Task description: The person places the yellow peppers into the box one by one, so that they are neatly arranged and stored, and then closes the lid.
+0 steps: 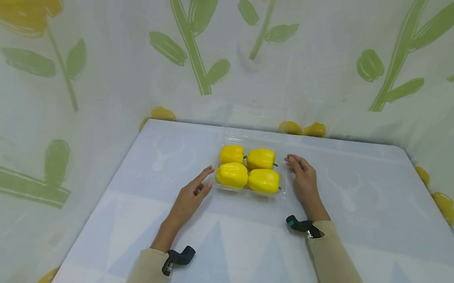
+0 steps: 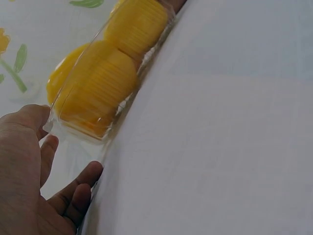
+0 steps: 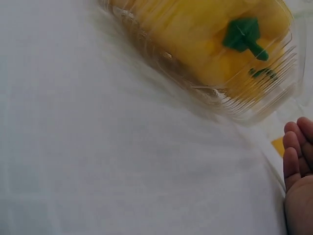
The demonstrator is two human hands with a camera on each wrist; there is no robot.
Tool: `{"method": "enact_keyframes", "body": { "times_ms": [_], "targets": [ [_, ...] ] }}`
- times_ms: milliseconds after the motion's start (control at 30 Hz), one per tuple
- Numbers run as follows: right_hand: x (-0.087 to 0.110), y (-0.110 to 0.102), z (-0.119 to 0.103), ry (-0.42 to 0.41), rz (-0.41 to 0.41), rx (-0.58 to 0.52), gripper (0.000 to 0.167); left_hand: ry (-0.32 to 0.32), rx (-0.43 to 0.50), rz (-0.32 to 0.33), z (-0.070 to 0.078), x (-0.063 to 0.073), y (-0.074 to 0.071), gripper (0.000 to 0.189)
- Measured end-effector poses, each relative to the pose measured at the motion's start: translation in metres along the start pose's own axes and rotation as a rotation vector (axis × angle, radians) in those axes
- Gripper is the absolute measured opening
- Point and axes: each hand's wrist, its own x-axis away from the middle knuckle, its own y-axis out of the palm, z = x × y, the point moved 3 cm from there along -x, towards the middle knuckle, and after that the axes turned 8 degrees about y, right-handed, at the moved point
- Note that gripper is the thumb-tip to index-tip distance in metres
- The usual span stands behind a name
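Several yellow bell peppers (image 1: 232,175) with green stems (image 3: 243,35) lie in two rows in a clear plastic container (image 1: 249,192). Its see-through lid (image 1: 257,117) stands raised at the back. My left hand (image 1: 187,199) is at the container's left side, fingers loosely extended, with a fingertip (image 2: 36,116) right at the rim in the left wrist view. On the other side, my right hand (image 1: 305,179) is beside the right wall, its fingers loosely bent with nothing between them. In the right wrist view, that hand appears only at the edge, apart from the container.
The container sits near the back of a table (image 1: 144,224) covered with a pale patterned cloth. Behind and to the left hangs a white sheet (image 1: 115,39) with green and yellow flower prints. Each wrist wears a black camera strap (image 1: 179,257).
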Motion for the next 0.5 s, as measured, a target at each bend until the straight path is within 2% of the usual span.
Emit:
{"method": "enact_keyframes", "body": {
  "times_ms": [300,500],
  "targets": [
    [-0.014,0.006,0.001,-0.015,-0.025,-0.045,0.057,-0.009,0.0,0.003,-0.001,0.003,-0.002,0.054],
    [-0.017,0.009,-0.004,0.019,-0.013,-0.061,0.054,-0.022,0.002,-0.004,0.0,0.005,-0.001,0.052]
  ]
}}
